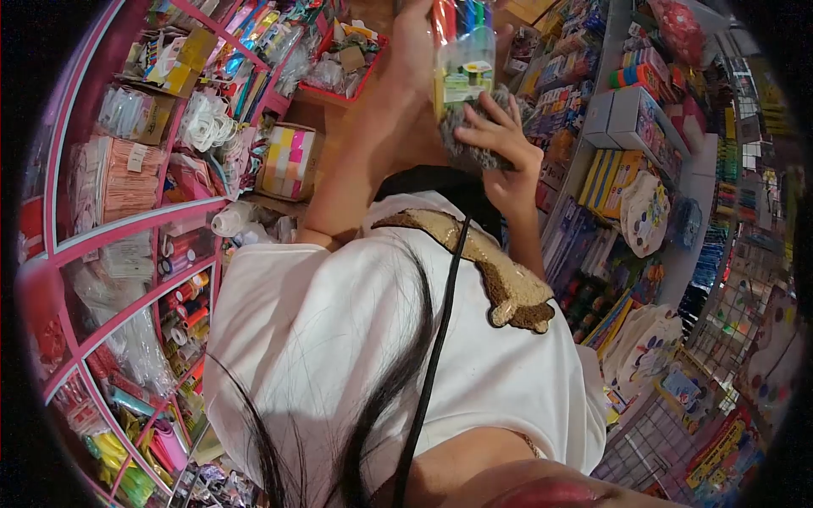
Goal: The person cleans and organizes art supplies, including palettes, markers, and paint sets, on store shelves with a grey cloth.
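My left hand point(413, 46) reaches up at the top of the head view, closed around the side of a clear pack of coloured pens point(464, 55). Red, blue and green show through the plastic, and a label with a green picture sits near its lower end. Just below the pack, my right hand point(501, 144) has its fingers over a grey fluffy item point(476, 146), gripping it against the pack's lower end. I cannot make out exactly what the fluffy item is. The top of the pack is cut off by the frame edge.
Pink-framed shelves point(140, 222) with bagged goods and thread spools rise on the left. A red basket point(345, 95) and a cardboard box point(288, 161) stand ahead on the left. Packed shelves on the right hold white boxes point(639, 118) and paint palettes point(645, 213).
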The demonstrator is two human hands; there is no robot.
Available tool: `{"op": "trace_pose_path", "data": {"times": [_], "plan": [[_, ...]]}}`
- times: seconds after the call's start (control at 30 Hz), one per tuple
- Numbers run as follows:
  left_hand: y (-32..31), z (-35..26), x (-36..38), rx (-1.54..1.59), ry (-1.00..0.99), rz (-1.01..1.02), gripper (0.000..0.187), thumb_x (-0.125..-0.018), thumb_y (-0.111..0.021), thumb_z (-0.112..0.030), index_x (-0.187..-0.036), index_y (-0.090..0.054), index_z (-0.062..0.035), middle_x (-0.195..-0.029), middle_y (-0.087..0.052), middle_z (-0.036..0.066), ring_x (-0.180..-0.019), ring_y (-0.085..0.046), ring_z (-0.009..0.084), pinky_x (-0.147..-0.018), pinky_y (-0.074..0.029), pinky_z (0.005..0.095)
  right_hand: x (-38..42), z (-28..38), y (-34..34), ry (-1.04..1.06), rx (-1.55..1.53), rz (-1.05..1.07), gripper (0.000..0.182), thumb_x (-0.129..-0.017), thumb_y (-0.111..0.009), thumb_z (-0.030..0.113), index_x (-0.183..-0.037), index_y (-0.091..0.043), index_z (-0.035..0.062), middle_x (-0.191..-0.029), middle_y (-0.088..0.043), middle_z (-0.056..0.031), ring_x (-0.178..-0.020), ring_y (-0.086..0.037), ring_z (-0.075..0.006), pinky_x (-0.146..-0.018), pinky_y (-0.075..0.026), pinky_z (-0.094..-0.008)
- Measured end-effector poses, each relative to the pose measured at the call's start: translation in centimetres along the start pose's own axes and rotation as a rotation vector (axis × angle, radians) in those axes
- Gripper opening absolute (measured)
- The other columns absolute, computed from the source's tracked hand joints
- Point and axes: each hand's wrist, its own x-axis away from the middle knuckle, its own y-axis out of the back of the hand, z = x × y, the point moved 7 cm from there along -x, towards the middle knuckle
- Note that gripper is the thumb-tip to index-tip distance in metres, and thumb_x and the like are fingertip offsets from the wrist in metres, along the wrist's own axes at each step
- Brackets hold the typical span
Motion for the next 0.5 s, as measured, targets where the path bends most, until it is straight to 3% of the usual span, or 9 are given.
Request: {"op": "trace_pose_path", "data": {"times": [0.07, 0.1, 0.23, 0.27, 0.3, 0.33, 0.43, 0.5], "plan": [[-0.1, -0.4, 0.5, -0.015, 0.010, 0.002, 0.049, -0.090, -0.036, -0.050, -0.110, -0.053, -0.0076, -0.102, -0.058, 0.006, -0.094, -0.055, 0.0168, -0.088, -0.042, 0.0324, 0.0, 0.0, 0.2, 0.002, 0.018, -0.002, 0.052, -0.052, -0.047, -0.013, -0.092, -0.069, 0.0124, -0.114, -0.059, -0.0109, -0.122, -0.042, -0.0299, -0.106, -0.017, -0.0501], [-0.4, -0.4, 0.9, -0.020, 0.017, -0.002, 0.049, -0.090, -0.037, -0.049, -0.110, -0.053, -0.0075, -0.102, -0.058, 0.006, -0.095, -0.055, 0.0170, -0.088, -0.042, 0.0324, -0.5, 0.4, 0.3, 0.075, 0.085, -0.017, 0.055, -0.054, -0.047, -0.014, -0.097, -0.068, 0.0136, -0.115, -0.059, -0.0097, -0.123, -0.040, -0.0304, -0.106, -0.018, -0.0504], [-2.4, 2.1, 3.1, 0.085, 0.053, -0.007, 0.046, -0.090, -0.040, -0.047, -0.109, -0.053, -0.0074, -0.102, -0.059, 0.007, -0.096, -0.056, 0.0181, -0.088, -0.042, 0.0327, -4.3, 0.3, 2.4, 0.093, 0.145, -0.278, 0.046, -0.068, -0.048, -0.013, -0.108, -0.060, 0.0044, -0.122, -0.054, -0.0135, -0.125, -0.039, -0.0285, -0.105, -0.023, -0.0384], [-1.9, 4.3, 1.7, 0.262, -0.015, 0.107, 0.057, -0.090, -0.033, -0.055, -0.116, -0.049, -0.0066, -0.104, -0.057, 0.006, -0.092, -0.056, 0.0155, -0.087, -0.043, 0.0303, -5.2, 0.3, 3.3, 0.083, 0.167, -0.335, 0.047, -0.070, -0.046, -0.013, -0.112, -0.058, 0.0041, -0.123, -0.052, -0.0142, -0.126, -0.037, -0.0271, -0.104, -0.023, -0.0352], [-1.9, 4.7, 2.2, 0.145, 0.009, 0.039, 0.055, -0.090, -0.033, -0.053, -0.115, -0.050, -0.0066, -0.104, -0.057, 0.006, -0.092, -0.055, 0.0153, -0.086, -0.043, 0.0301, -6.0, 1.3, 3.5, 0.061, 0.072, -0.408, 0.042, -0.077, -0.043, -0.011, -0.116, -0.055, 0.0020, -0.122, -0.053, -0.0142, -0.126, -0.037, -0.0236, -0.104, -0.025, -0.0326], [-2.0, 4.8, 2.6, 0.028, 0.031, -0.029, 0.054, -0.091, -0.033, -0.052, -0.114, -0.050, -0.0065, -0.103, -0.057, 0.005, -0.091, -0.055, 0.0152, -0.086, -0.043, 0.0299, -5.8, 0.6, 3.4, 0.040, 0.020, -0.403, 0.041, -0.079, -0.044, -0.010, -0.116, -0.055, 0.0013, -0.123, -0.053, -0.0138, -0.126, -0.037, -0.0233, -0.103, -0.025, -0.0326], [-2.0, 3.1, 2.0, 0.199, -0.055, -0.084, 0.044, -0.092, -0.038, -0.046, -0.110, -0.053, -0.0088, -0.097, -0.058, 0.005, -0.085, -0.057, 0.0139, -0.078, -0.046, 0.0299, -4.0, -1.4, 1.7, -0.089, -0.138, -0.334, 0.035, -0.084, -0.045, -0.006, -0.118, -0.052, -0.0021, -0.125, -0.051, -0.0127, -0.124, -0.038, -0.0222, -0.103, -0.025, -0.0327], [-1.8, 2.9, 1.7, 0.106, -0.022, -0.058, 0.044, -0.092, -0.037, -0.046, -0.108, -0.053, -0.0087, -0.097, -0.057, 0.004, -0.087, -0.056, 0.0136, -0.079, -0.045, 0.0293, -2.4, 0.2, 0.2, -0.033, -0.112, -0.285, 0.039, -0.082, -0.045, -0.010, -0.119, -0.051, -0.0013, -0.129, -0.046, -0.0158, -0.126, -0.036, -0.0254, -0.103, -0.026, -0.0336]]}}
